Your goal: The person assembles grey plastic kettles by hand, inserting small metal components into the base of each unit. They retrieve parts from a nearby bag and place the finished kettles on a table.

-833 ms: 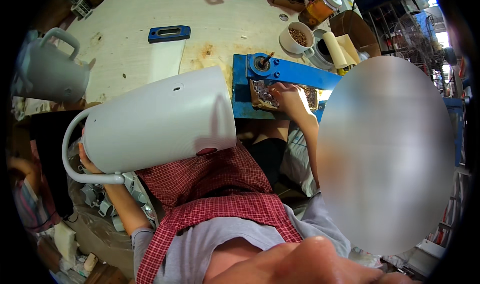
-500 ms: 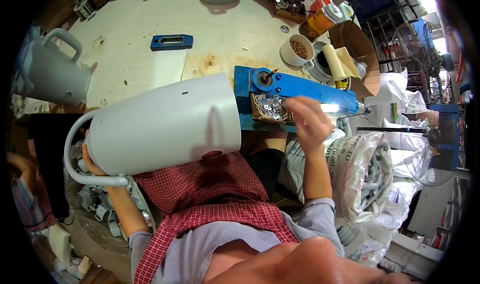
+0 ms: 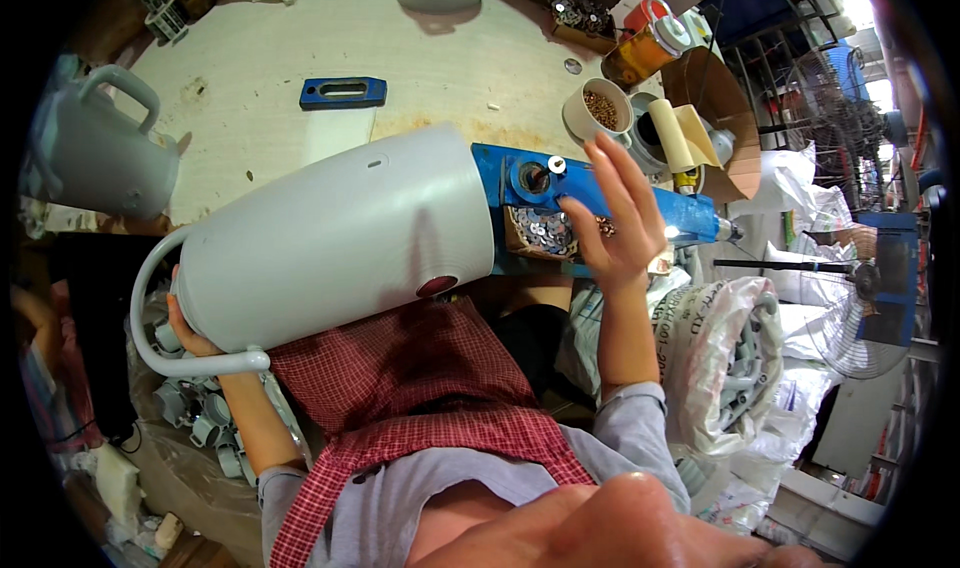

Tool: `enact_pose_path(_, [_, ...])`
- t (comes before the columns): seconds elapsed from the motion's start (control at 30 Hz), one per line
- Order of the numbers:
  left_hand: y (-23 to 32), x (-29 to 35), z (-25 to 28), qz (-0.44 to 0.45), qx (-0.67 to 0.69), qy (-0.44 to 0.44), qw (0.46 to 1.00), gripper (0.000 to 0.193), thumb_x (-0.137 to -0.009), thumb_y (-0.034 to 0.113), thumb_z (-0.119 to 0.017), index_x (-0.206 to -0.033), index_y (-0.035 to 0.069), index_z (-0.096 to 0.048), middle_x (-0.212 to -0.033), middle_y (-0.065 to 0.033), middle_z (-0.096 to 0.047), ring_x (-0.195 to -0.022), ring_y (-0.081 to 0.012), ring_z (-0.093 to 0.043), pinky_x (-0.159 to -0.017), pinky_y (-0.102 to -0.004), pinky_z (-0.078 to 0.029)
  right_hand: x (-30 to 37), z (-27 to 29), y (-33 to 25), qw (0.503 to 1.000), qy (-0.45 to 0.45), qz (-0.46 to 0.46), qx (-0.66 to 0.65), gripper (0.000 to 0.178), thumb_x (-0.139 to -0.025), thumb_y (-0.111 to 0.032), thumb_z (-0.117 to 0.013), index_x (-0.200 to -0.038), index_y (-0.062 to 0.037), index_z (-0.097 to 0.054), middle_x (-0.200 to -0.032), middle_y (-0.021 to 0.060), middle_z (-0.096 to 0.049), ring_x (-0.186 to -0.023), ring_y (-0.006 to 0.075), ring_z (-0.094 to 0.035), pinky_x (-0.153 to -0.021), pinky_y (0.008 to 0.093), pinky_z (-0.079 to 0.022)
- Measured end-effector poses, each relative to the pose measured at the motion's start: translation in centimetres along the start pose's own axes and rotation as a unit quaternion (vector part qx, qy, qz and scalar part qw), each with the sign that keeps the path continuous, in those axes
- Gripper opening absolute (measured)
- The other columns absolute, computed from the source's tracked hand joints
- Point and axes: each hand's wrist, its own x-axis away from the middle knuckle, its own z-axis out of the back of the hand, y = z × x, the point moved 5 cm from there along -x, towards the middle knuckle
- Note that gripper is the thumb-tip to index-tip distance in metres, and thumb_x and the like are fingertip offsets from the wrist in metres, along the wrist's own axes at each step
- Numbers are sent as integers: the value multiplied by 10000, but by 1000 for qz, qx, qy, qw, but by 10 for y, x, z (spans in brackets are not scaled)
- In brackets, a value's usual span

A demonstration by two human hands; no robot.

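My left hand grips the narrower, handle end of a large pale-grey plastic jug body, which lies on its side over my lap. Its looped handle curves round that end. The wide end butts up near a blue metal fixture at the table edge. My right hand hovers over the fixture with fingers and thumb apart, nothing seen in it. Beside the thumb sits a small carton of metal washers. A shiny round washer rests on top of the fixture, next to its round socket.
A white cup of brass-coloured small parts stands beyond the fixture. A blue slotted bar lies on the table. Another grey jug is at left. Sacks of grey parts stand at right, near a fan.
My right hand has risen slightly and its fingers have spread. A washer now shows on the fixture top. The jug's wide end has shifted a little right, and the fixture's copper-coloured pin is less visible.
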Motion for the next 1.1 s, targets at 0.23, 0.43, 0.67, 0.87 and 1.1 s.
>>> enact_pose_path(0.23, [-26, -23, -69, -25, -29, -72, 997, 559, -980, 439, -398, -1361, 40, -485, -1305, -129, -571, -1194, -263, -562, -997, -405, -484, 71, -6, -10, 932, -18, -324, -160, 308, -798, -41, -737, -1079, 49, -651, -880, 165, -659, -770, 210, -642, -680, 288, -507])
enact_pose_path(0.43, [-111, 36, -190, -120, -79, -301, 943, 647, -879, 499, -634, -1310, 53, -450, -1303, -130, -474, -1211, -247, -492, -1018, -400, -445, 164, 59, 74, 791, 278, -394, -376, 266, -999, -101, -545, -1251, -35, -491, -1119, 41, -582, -914, 116, -541, -784, 248, -447])
enact_pose_path(0.67, [-163, 60, -221, -110, -23, -349, 930, 709, -829, 532, -706, -1292, 60, -450, -1239, -132, -465, -1125, -238, -507, -952, -382, -467, 198, 92, 108, 811, 316, -368, -328, 276, -1004, -141, -562, -1251, -40, -492, -1098, 35, -588, -951, 121, -560, -837, 269, -457])
enact_pose_path(0.87, [-165, 54, -215, -113, -48, -346, 930, 704, -838, 528, -688, -1293, 47, -446, -1240, -130, -461, -1148, -241, -494, -957, -378, -460, 196, 82, 107, 800, 321, -384, -330, 261, -998, -124, -567, -1235, -37, -499, -1082, 26, -588, -944, 115, -559, -826, 257, -456])
enact_pose_path(1.1, [-163, 55, -225, -116, -135, -342, 923, 741, -821, 565, -659, -1269, 1, -488, -1259, -139, -495, -1163, -248, -488, -1031, -393, -378, 211, 83, 109, 810, 310, -423, -263, 341, -984, -143, -591, -1293, -44, -488, -1091, 29, -592, -957, 122, -567, -786, 252, -477])
